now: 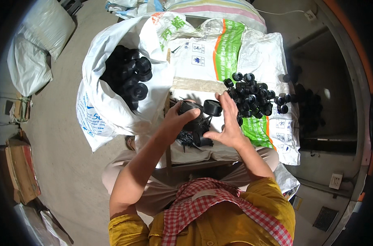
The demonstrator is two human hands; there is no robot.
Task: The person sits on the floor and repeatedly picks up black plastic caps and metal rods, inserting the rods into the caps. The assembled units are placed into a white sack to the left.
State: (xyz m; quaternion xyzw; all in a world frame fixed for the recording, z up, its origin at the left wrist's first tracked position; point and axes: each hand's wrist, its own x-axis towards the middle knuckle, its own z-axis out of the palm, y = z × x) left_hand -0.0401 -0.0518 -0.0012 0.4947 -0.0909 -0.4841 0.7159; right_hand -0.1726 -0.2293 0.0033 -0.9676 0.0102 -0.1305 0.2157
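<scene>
Over the middle of the work surface, my left hand is closed round a black round plastic cap, its thumb across the front. Beside it is another black ribbed cap, with a third cap lower down. Thin black stems run between these caps, and they seem to form one moulded cluster. My right hand is open at the cluster's right side, fingers stretched and thumb apart. Its fingertips are close to the upper right cap; whether they touch cannot be made out. Thin black plastic scraps lie underneath.
At left, a large white sack gapes open with many black caps inside. A heap of black caps lies at right on a flattened white-and-green sack. A wooden strip crosses the surface. Cardboard stands on the left floor.
</scene>
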